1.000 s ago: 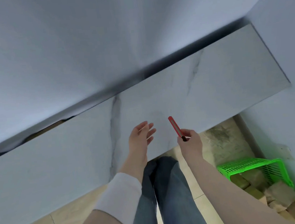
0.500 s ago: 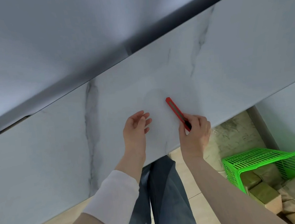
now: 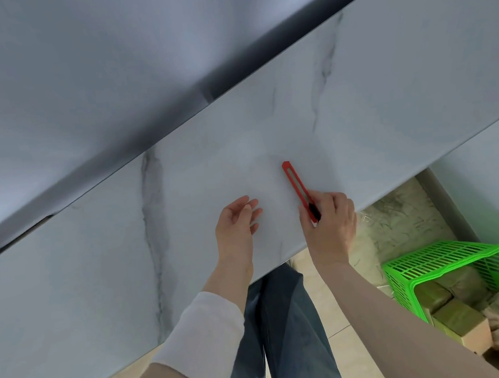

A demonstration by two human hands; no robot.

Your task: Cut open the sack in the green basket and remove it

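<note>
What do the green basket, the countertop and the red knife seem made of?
Green basket: likely moulded plastic, glossy, slotted walls. Countertop: marble-look stone or laminate, smooth with grey veins. Red knife: probably plastic casing, uniform bright colour.

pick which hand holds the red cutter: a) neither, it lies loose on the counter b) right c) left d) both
b: the right hand grips the cutter by its lower end, while the left hand is open above the counter and holds nothing.
</note>
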